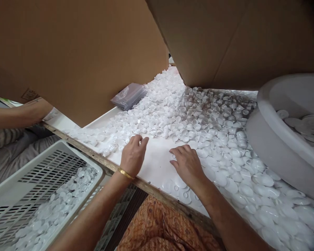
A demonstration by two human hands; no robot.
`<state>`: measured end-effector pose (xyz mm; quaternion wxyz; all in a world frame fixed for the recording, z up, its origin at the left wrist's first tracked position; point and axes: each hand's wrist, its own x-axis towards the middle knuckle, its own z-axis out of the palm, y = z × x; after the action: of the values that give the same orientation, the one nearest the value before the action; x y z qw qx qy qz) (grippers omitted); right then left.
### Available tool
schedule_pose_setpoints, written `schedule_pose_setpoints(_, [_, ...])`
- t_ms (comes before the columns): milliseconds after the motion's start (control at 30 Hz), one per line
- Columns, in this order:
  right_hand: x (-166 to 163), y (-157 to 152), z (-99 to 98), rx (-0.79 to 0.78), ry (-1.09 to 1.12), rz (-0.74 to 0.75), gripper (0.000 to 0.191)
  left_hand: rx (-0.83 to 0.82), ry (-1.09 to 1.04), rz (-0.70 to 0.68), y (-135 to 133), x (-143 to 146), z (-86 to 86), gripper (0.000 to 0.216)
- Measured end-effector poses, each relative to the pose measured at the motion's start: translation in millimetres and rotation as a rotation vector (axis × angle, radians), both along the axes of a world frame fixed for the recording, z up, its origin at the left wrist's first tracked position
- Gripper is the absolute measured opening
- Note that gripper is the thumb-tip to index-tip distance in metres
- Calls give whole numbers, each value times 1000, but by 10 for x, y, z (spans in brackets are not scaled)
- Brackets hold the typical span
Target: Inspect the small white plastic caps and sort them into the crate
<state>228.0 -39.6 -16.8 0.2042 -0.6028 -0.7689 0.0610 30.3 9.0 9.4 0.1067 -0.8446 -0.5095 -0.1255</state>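
My left hand (134, 153), with a gold bangle at its wrist, is over the near edge of a heap of small white plastic pieces (157, 115). Its fingers are curled in, and whatever they hold is hidden. My right hand (187, 162) hovers over the white tabletop (157, 158), thumb and fingers bent around a small white plastic piece (173, 157) that shows only in part. The pieces look like shallow round cups, some with a small ring. Flatter white round pieces (178, 188) lie by my right wrist.
A plastic basket (101, 170) of white pieces stands below the table's wooden edge (151, 188). At right is a large tub (261, 139) with round pieces inside. Cardboard (81, 52) and a second panel (238, 45) rise behind. A clear plastic packet (129, 96) and another person's arm (21, 113) are at left.
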Motion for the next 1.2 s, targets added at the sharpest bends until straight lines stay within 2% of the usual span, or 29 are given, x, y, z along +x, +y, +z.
schedule_pose_setpoints(100, [-78,-28,-9,67,186,14,37,-31,-46,-57,-52,-115,87,24])
schedule_pose_setpoints(133, [-108,-35,-13,66,283,14,38,-36,-140,-13,-34,-170,119,23])
schedule_pose_setpoints(200, [-162,-44,-12,21,489,4,38,-62,-458,146,-3,-249,179,23])
schedule_pose_setpoints(267, [-200,-48,7,-43,644,-22,35,-274,-847,222,-35,-226,213,31])
schedule_pose_setpoints(333, [-216,-50,29,-106,733,-53,31,-615,-1167,192,-143,-94,210,36])
schedule_pose_setpoints(367, [-218,-51,35,-147,773,-65,30,-757,-1273,162,-211,-4,199,37])
schedule_pose_setpoints(433, [-214,-49,32,-247,876,-77,30,-892,-1388,123,-336,172,176,36])
schedule_pose_setpoints(533, [-208,-43,7,-363,1064,-51,28,-919,-1405,86,-428,345,159,36])
schedule_pose_setpoints(667, [-214,-35,13,-355,1152,-23,23,-879,-1345,59,-426,422,110,29])
schedule_pose_setpoints(833, [-224,-40,73,-428,1297,-48,30,-591,-1212,124,-447,462,-26,21])
schedule_pose_setpoints(967, [-231,-41,64,-416,1287,-100,36,-508,-1189,85,-488,514,-55,17])
schedule_pose_setpoints(1100, [-240,-44,33,-372,1233,-27,34,-449,-1136,89,-475,559,-61,15])
schedule_pose_setpoints(1200, [-240,-65,79,-355,1208,0,36,-413,-1106,123,-447,562,-70,14])
